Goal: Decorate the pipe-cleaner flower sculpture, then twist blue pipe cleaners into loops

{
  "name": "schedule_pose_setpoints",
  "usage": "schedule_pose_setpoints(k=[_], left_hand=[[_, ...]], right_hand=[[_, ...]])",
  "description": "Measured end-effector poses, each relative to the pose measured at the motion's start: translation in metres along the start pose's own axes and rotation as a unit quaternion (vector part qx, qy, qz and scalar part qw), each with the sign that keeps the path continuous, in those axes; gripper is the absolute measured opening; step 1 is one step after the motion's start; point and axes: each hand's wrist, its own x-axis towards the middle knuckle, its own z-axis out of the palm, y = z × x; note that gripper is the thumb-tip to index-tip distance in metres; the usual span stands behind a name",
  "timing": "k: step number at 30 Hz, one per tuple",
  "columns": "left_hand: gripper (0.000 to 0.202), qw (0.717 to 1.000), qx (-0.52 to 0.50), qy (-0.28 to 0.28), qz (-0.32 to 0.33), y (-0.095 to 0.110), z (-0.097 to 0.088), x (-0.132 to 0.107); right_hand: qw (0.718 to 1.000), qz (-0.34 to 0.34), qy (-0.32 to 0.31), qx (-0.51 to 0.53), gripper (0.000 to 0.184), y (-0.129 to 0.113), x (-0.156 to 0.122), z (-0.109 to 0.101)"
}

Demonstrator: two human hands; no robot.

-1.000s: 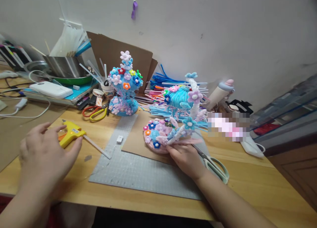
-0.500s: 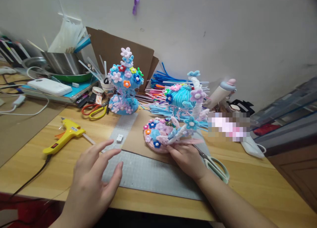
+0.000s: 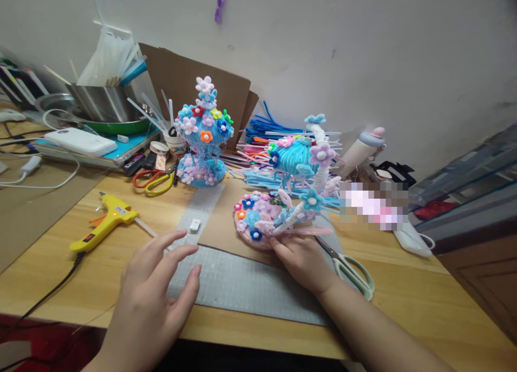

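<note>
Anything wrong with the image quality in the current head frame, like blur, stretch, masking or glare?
Head view: the pixelated patch masks what lies there; the pens at far left look smeared; outer edges seem stretched, probably by a wide lens. Same view: the steel pot shows highlights; the left hand and yellow glue gun read clearly.

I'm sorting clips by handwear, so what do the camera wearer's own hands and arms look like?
The left hand and right hand are bare human hands: no gloves, rings, watch or bracelet show. The right forearm has no sleeve in view; only a little of the left forearm shows, also uncovered.
</note>
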Motion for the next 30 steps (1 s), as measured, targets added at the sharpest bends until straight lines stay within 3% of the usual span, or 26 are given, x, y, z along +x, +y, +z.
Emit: schedule_pose_setpoints(k=[9, 18, 23, 26, 28, 30], left_hand=[[0.023, 1.0, -0.004, -0.013, -0.003, -0.001, 0.0, -0.003], [0.024, 0.999, -0.012, -0.04, 0.002, 0.002, 0.006, -0.008], [0.026, 0.997, -0.036, -0.066, 0.005, 0.008, 0.015, -0.011], [0.025, 0.993, -0.067, -0.096, 0.011, 0.018, 0.024, -0.013], [0.025, 0.985, -0.097, -0.138, 0.017, 0.027, 0.032, -0.01], [0.027, 0.973, -0.114, -0.198, 0.024, 0.036, 0.041, -0.002]], right_hand=[[1.0, -0.023, 0.011, 0.011, 0.027, 0.001, -0.001, -0.002], [0.999, -0.042, -0.021, 0.028, 0.028, 0.004, 0.004, -0.006], [0.998, 0.012, -0.032, 0.053, 0.03, 0.003, -0.002, -0.003], [0.993, 0.054, 0.004, 0.102, 0.032, 0.0, -0.008, -0.005], [0.977, 0.118, 0.042, 0.173, 0.03, -0.004, -0.011, -0.009], [0.939, 0.222, 0.067, 0.256, 0.023, -0.01, -0.014, -0.014]])
